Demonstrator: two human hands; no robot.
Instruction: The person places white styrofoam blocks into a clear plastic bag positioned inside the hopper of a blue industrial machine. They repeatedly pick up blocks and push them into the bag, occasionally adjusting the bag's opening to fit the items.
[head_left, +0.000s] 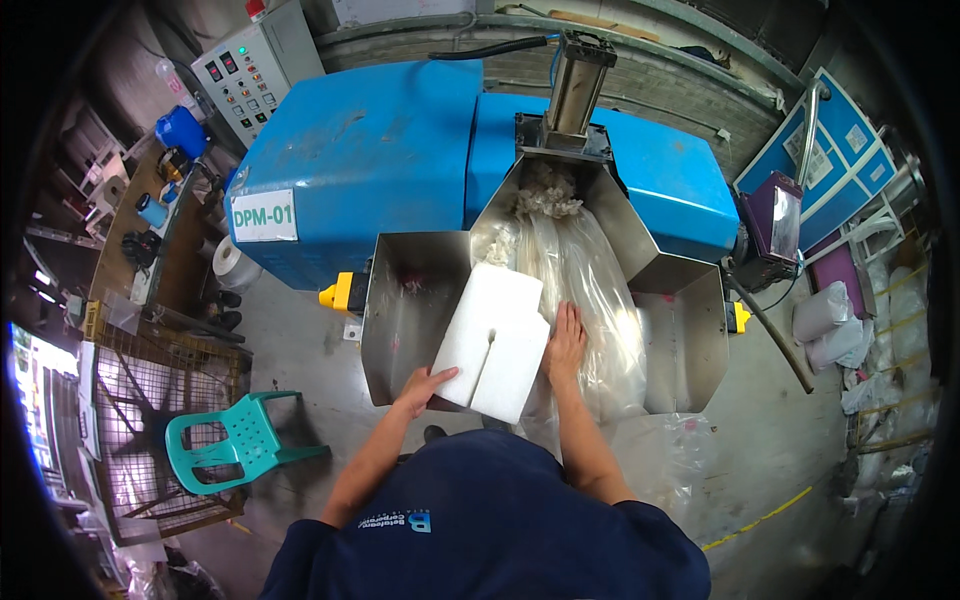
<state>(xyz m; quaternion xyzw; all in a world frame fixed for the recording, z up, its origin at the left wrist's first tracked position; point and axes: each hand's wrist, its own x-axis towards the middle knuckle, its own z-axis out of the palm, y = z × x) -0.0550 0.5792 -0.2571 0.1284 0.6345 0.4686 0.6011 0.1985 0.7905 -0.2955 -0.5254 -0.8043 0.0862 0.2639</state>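
Note:
A white foam block [497, 340] with a narrow slit and a notched right edge lies tilted over the steel hopper [410, 300]. My left hand [425, 388] grips its lower left corner, thumb on top and the other fingers hidden beneath. Close by the block's right edge, my right hand [567, 345] lies with fingers stretched out on a long bundle of transparent plastic film [595, 300]. The film runs up into the chute, where crumpled whitish scraps [550, 193] sit below a metal cylinder [580, 85]. Whether my right hand also touches the block, I cannot tell.
The hopper belongs to a large blue machine [380, 140]. Yellow-and-black switches [345, 292] stick out at its sides. A grey control cabinet [250, 75] stands at the back left, a green plastic chair [240, 440] at the left. Bagged plastic [830, 320] is piled at the right.

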